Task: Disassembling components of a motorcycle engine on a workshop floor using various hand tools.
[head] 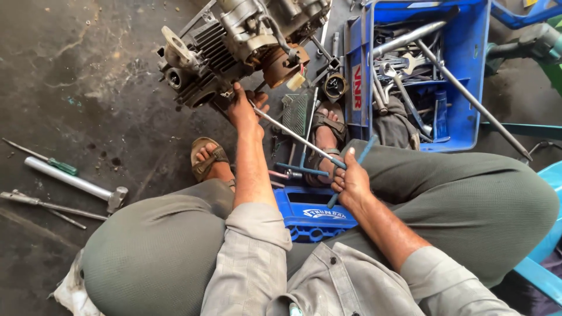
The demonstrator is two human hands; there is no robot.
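Head cam: left hand point(243, 111) steadies the long steel T-handle wrench point(295, 136) tip on the grey finned motorcycle engine point(225, 47) sitting on the floor, right hand point(351, 181) fisted round its blue crossbar; looks mid-loosening, next needs a firm twist

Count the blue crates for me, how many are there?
2. One blue crate full of wrenches and rods stands on the floor at the upper right. Another blue crate sits under the person, between the legs. More may be hidden outside the view.
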